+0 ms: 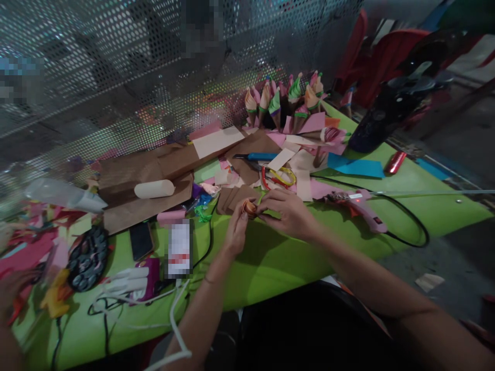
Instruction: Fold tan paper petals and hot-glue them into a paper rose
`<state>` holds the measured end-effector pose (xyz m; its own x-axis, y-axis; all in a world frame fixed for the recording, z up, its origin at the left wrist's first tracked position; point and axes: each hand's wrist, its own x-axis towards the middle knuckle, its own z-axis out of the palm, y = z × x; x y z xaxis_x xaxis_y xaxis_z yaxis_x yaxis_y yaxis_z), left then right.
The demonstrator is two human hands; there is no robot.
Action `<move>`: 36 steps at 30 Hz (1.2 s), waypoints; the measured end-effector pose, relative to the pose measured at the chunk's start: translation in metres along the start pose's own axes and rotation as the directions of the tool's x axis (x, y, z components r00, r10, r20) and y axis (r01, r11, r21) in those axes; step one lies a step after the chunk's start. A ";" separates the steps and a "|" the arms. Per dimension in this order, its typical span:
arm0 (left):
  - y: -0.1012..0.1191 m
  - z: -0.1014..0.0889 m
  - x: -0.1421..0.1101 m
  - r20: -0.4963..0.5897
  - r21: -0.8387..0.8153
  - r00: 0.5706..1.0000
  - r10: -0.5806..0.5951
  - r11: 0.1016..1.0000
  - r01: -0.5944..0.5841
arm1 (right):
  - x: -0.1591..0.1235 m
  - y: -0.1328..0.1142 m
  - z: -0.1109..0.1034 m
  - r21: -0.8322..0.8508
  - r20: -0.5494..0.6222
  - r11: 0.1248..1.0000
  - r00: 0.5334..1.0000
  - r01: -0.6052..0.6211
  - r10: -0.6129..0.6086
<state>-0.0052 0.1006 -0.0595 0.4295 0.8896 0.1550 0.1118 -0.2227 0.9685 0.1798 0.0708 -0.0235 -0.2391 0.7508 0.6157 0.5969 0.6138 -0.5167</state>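
Above the front part of the green table, an orange paper swirl [249, 207] is between my two hands. My left hand [235, 232] is closed around its left side, thumb towards me. From the right, my right hand [288, 214] pinches at the swirl's edge with bent fingers; the exact fingertip contact is partly hidden. Just behind the hands lie brown paper pieces [228, 200]. Scissors [284, 176] with red and yellow handles and a blue-handled cutter [259, 156] rest on paper scraps further back.
Finished paper ice-cream cones [296, 90] stand at the back. A pink glue gun [365, 208] with a looping black cord lies right, near a red cylinder [395, 163]. To the left are a phone [141, 241], a black round tray [88, 259] and another person's hand [17, 288].
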 end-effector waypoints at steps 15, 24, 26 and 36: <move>0.011 -0.001 -0.002 0.008 0.041 1.000 -0.022 0.999 0.022 | -0.002 -0.005 0.003 -0.239 0.008 0.963 0.992 0.126 -0.127; 0.011 -0.002 -0.002 -0.006 0.156 0.999 -0.031 0.987 0.032 | -0.004 -0.001 0.006 -0.286 0.011 0.949 0.990 0.135 -0.138; 0.011 -0.001 -0.002 -0.005 0.134 1.000 -0.024 0.991 0.024 | -0.004 -0.001 0.006 -0.308 0.026 0.939 0.988 0.152 -0.152; 0.012 0.000 0.000 -0.042 -0.035 0.998 -0.043 0.999 0.042 | -0.004 0.000 0.008 -0.314 0.025 0.940 0.991 0.132 -0.131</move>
<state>-0.0037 0.0978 -0.0476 0.3862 0.9144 0.1213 0.0978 -0.1713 0.9804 0.1746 0.0701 -0.0310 -0.3344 0.6695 0.6632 0.7697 0.6001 -0.2177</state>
